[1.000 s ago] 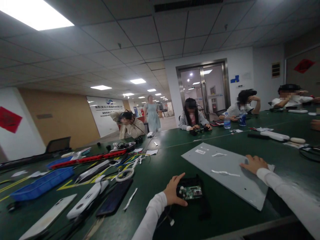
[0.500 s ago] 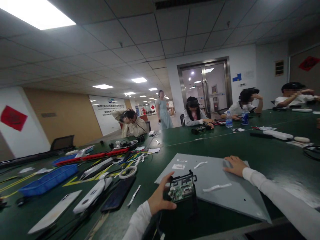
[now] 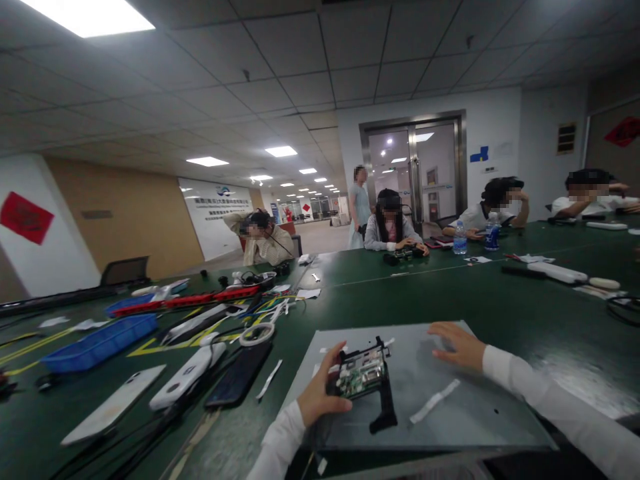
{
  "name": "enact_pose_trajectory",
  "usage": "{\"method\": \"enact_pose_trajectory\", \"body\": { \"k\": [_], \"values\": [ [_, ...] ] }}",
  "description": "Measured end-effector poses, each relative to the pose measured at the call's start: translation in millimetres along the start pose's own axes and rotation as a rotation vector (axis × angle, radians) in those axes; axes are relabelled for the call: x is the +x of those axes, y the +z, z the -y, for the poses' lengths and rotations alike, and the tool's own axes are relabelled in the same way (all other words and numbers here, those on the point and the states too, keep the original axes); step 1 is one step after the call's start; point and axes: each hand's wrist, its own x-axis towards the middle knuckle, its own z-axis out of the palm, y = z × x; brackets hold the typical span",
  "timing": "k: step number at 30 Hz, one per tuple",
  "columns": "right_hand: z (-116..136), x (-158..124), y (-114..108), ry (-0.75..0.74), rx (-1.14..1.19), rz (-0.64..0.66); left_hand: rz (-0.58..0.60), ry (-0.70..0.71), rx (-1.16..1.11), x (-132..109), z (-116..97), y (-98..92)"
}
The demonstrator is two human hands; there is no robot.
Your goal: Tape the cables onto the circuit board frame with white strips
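My left hand (image 3: 325,393) grips a green circuit board (image 3: 363,373) by its left edge, thumb below and fingers above. Attached to the board is a black plastic frame (image 3: 384,403) with an arm sticking down on the right. Under it lies a flat grey panel (image 3: 465,427) on the table. White strips, one of them a curled strip (image 3: 434,401), rest on the panel. Over the panel's far right part is my right hand (image 3: 459,347), fingers stretched out and holding nothing; whether it touches the surface I cannot tell.
Left of the panel are a dark phone (image 3: 240,377), a white handheld device (image 3: 187,377), a white phone-like slab (image 3: 115,407) and a blue tray (image 3: 100,341). Cables and a tape roll (image 3: 257,334) lie behind. Several people sit across the green table (image 3: 360,300); one person (image 3: 359,203) stands.
The grey panel has turned and now lies squarer to me, beneath the board. My right hand has shifted slightly left. The standing person has moved right.
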Motion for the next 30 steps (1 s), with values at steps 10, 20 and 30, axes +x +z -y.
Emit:
{"method": "enact_pose_trajectory", "body": {
  "k": [10,20,30],
  "values": [
    [70.4,-88.3,13.8,-0.214,-0.246,0.024,-0.024,0.075,0.018,4.8,-19.7,22.6],
    [54.5,-67.4,12.7,-0.172,-0.15,0.016,-0.002,0.077,0.131,15.9,-12.9,39.6],
    [45.5,-39.3,15.1,-0.245,0.04,0.009,-0.13,0.165,0.259,43.9,-23.4,50.8]
  ]
}}
